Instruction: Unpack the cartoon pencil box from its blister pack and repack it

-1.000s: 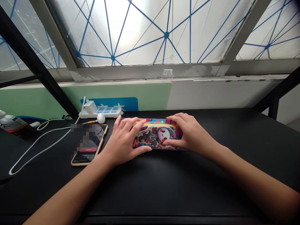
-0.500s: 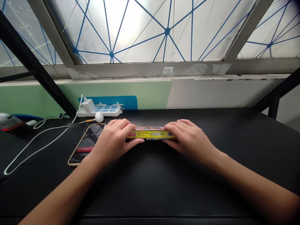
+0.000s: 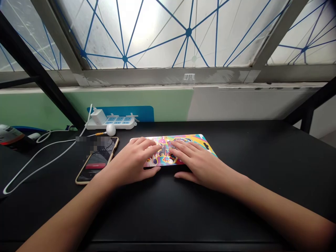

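Observation:
A flat box (image 3: 166, 159) with a bright cartoon print in pink, yellow and blue lies face up on the black table. Near its right end is a dark hang-hole shape. My left hand (image 3: 136, 155) rests on the box's left part, fingers stretched over the print and thumb off the near edge. On the right part lies my right hand (image 3: 198, 159), its fingers flat and pointing inward, thumb apart on the near side. Neither hand is wrapped round the box. The fingers hide much of the print.
A phone (image 3: 98, 162) in a light case lies left of my left hand. Behind it are a white power strip (image 3: 118, 122) with a charger, a round white plug piece (image 3: 110, 130) and a looped white cable (image 3: 34, 164). A dark bottle-like object (image 3: 13, 138) lies far left.
The box was gripped between both hands with its yellow side showing; now it lies flat, printed face up. Both hands have loosened and spread over its top, the right one moving inward.

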### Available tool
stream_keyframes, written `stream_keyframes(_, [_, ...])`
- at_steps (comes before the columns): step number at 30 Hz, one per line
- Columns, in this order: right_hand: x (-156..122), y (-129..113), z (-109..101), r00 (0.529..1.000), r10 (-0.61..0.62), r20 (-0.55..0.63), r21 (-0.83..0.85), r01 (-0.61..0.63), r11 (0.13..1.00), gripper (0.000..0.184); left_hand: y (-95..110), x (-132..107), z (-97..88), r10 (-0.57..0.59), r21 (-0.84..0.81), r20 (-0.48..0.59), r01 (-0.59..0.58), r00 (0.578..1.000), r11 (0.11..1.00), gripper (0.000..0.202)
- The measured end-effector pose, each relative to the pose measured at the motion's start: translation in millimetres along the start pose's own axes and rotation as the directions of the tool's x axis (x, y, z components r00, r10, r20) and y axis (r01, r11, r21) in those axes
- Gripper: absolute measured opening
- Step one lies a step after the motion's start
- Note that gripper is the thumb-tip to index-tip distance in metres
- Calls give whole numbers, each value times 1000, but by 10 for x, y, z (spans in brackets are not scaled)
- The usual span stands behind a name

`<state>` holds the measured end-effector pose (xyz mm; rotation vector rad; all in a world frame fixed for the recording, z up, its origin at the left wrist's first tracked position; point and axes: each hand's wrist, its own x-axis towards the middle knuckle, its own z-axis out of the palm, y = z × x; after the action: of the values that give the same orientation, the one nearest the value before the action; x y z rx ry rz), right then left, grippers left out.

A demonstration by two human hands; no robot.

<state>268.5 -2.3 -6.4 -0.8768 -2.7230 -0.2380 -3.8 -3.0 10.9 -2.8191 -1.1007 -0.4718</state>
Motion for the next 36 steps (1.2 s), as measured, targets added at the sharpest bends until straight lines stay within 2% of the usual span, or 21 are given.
stream_keyframes(3, [-11, 9, 52, 997, 8, 82, 35, -11, 999, 78, -25, 3, 46, -98, -26, 62, 100, 993, 995, 69])
stream_keyframes(7, [-9, 35, 52, 991, 10, 133, 85, -22, 996, 80, -92, -3, 140, -256, -24, 207, 267, 944, 964, 91])
stream_keyframes(10, [-20, 83, -48, 984, 20, 179, 124, -43, 991, 81, -112, -2, 179, -311, 3, 272, 322, 911, 947, 97])
stream_keyframes(12, [-62, 172, -165, 977, 35, 208, 157, -68, 985, 76, -111, 2, 184, -337, 20, 292, 346, 895, 938, 99])
stream_keyframes(14, [-134, 315, -303, 963, 71, 259, 187, -122, 975, 62, -110, 4, 183, -350, 27, 302, 360, 887, 933, 99])
stream_keyframes(17, [-239, 543, -471, 920, 203, 336, 164, -269, 949, 50, -115, 3, 182, -338, 24, 302, 347, 891, 938, 99])
stream_keyframes(19, [-251, 604, -493, 915, 266, 302, 94, -307, 947, 47, -115, 1, 179, -321, 22, 296, 329, 900, 944, 98])
stream_keyframes(21, [-199, 531, -417, 951, 249, 185, 15, -256, 966, 47, -110, -1, 174, -307, 25, 289, 314, 907, 949, 97])
stream_keyframes(23, [-107, 343, -263, 982, 174, 74, -36, -172, 984, 57, -103, -1, 169, -300, 34, 284, 303, 911, 952, 95])
stream_keyframes(26, [22, 19, -9, 995, 44, 84, -20, -42, 999, 85, -110, -3, 171, -295, 43, 286, 295, 912, 954, 93])
stream_keyframes(28, [56, -99, 76, 992, 18, 123, -13, -16, 1000, 90, -129, -8, 178, -289, 39, 291, 290, 912, 956, 93])
stream_keyframes(31, [9, -48, -9, 983, 39, 180, 12, -42, 999, 77, -153, -14, 184, -287, 29, 302, 292, 909, 956, 92])
stream_keyframes(36, [-168, 297, -344, 976, 133, 170, 79, -148, 986, 41, -133, -7, 162, -302, 21, 318, 311, 899, 950, 91])
